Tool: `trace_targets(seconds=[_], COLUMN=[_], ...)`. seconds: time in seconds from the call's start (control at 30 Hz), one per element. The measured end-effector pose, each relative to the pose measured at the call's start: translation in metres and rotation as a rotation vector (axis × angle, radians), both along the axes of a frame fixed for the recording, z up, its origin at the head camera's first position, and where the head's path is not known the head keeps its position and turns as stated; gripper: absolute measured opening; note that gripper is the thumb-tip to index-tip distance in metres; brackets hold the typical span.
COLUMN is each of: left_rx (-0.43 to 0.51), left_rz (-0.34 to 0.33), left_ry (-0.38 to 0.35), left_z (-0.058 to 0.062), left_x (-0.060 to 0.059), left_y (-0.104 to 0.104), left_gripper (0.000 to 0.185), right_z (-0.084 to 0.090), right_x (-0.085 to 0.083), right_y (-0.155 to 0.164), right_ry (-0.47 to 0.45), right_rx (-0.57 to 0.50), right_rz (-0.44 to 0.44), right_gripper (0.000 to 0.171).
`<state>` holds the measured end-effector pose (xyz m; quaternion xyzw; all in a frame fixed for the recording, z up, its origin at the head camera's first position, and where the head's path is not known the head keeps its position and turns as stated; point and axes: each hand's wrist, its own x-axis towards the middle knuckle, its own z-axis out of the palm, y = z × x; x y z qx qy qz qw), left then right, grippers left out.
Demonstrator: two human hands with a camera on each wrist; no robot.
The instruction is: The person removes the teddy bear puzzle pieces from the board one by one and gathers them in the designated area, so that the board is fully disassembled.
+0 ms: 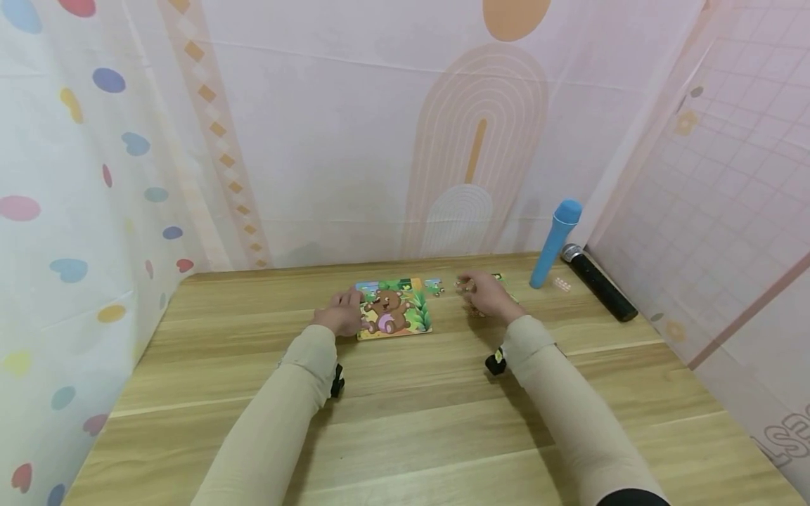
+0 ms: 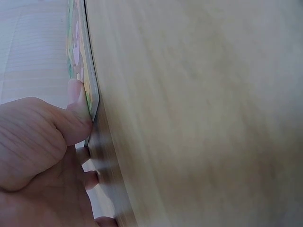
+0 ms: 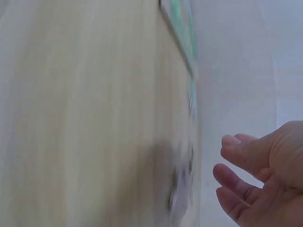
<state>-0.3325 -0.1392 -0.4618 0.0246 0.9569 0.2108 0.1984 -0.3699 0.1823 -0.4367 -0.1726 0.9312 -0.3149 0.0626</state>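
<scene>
A square puzzle board (image 1: pixel 394 309) with a brown bear picture lies flat on the wooden table (image 1: pixel 405 422). My left hand (image 1: pixel 344 316) grips its left edge. In the left wrist view the thumb (image 2: pixel 78 109) lies on the picture side of the board (image 2: pixel 80 52) and the curled fingers (image 2: pixel 90 178) touch the table beside it. My right hand (image 1: pixel 482 294) hovers right of the board, over a few loose puzzle pieces (image 1: pixel 500 280). The right wrist view shows this hand (image 3: pixel 236 161) with loosely curled fingers and nothing in it, above the blurred pieces (image 3: pixel 182 189).
A blue cylinder (image 1: pixel 555 242) stands at the back right, leaning by the cloth wall. A black microphone (image 1: pixel 598 281) lies beside it, and a small clear item (image 1: pixel 561 283) sits between them. Printed cloth walls close the table in on three sides.
</scene>
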Motion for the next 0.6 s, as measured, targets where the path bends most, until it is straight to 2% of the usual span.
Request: trace_targets(seconds=[0.13, 0.3, 0.4, 0.6], left_rx=[-0.007, -0.026, -0.055, -0.092], left_rz=[0.001, -0.004, -0.016, -0.036], left_ry=[-0.002, -0.013, -0.031, -0.053], left_z=[-0.002, -0.004, 0.0, 0.019], left_x=[-0.001, -0.004, 0.0, 0.012], left_y=[-0.001, -0.002, 0.0, 0.001], left_gripper=[0.064, 0.083, 0.088, 0.085], right_z=[0.001, -0.002, -0.006, -0.009], right_x=[0.0, 0.002, 0.004, 0.007], right_y=[-0.032, -0.073, -0.093, -0.121], right_ry=[-0.004, -0.033, -0.038, -0.115], right_rx=[-0.017, -0.021, -0.019, 0.017], right_rz=[0.073, 0.165, 0.212, 0.319], right_gripper=[0.046, 0.047, 0.048, 0.05])
